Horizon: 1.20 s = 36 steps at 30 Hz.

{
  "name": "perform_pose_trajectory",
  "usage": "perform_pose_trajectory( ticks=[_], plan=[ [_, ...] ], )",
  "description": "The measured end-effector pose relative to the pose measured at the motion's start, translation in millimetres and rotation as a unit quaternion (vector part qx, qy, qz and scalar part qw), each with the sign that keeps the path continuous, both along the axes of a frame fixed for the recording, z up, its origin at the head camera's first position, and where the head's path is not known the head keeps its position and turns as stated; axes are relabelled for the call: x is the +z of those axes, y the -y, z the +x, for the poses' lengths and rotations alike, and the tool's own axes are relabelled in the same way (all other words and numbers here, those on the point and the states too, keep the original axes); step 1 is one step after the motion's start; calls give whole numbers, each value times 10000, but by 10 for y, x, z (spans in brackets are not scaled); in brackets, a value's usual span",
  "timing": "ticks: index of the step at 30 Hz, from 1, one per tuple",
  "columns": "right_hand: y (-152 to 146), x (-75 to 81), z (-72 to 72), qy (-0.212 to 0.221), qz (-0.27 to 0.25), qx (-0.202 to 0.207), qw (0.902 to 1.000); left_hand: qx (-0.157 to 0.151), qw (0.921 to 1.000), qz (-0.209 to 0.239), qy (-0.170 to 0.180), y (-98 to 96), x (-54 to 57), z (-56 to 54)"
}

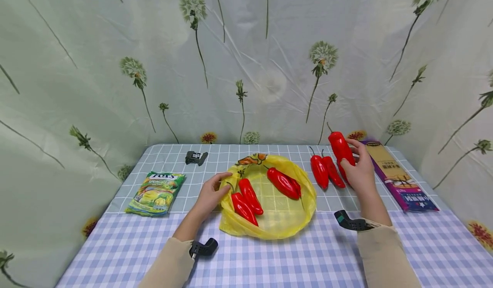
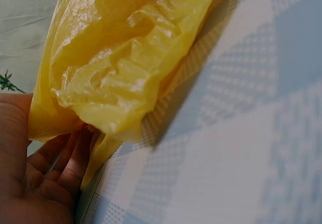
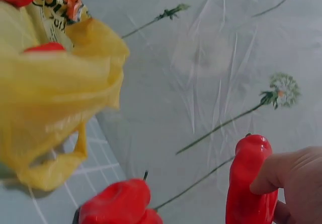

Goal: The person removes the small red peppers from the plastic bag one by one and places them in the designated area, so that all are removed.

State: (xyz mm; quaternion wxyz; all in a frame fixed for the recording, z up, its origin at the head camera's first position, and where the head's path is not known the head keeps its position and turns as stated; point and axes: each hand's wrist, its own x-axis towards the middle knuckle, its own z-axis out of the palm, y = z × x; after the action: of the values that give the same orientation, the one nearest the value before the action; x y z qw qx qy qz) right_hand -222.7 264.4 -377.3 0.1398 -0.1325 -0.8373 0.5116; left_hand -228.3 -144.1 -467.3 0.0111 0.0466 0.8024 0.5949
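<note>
A yellow plastic bag lies spread open, with several glossy red chili peppers inside it. At its left rim is my left hand; in the left wrist view the thumb and fingers hold the bag's edge between them. My right hand grips one red chili pepper, stem upward, to the right of the bag. The right wrist view shows the thumb across this pepper. More red peppers lie on the table just left of the right hand, partly overlapped by the held one.
A green candy bag lies at the left. Behind it sits a small dark device. A long purple and tan package lies along the right side. A flower-print curtain hangs behind the checked tablecloth.
</note>
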Motion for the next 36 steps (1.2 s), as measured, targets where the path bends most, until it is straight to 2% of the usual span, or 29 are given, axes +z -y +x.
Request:
perform_pose_trajectory(
  ticks=[11,17,26,36],
  plan=[
    [-248,-235,-89,164,-121,-838,9963,-11,10000,-55,14,10,28,-3],
    [-400,-380,-86,352,203,-1146,9926,-36,10000,-43,-55,10,9,0],
    [-488,-561,-91,818,197,-1215,9890,-14,10000,-78,-57,10,-33,22],
    [-531,-642,-147,843,445,-1169,9886,12,10000,-76,-45,8,-14,5]
  ],
)
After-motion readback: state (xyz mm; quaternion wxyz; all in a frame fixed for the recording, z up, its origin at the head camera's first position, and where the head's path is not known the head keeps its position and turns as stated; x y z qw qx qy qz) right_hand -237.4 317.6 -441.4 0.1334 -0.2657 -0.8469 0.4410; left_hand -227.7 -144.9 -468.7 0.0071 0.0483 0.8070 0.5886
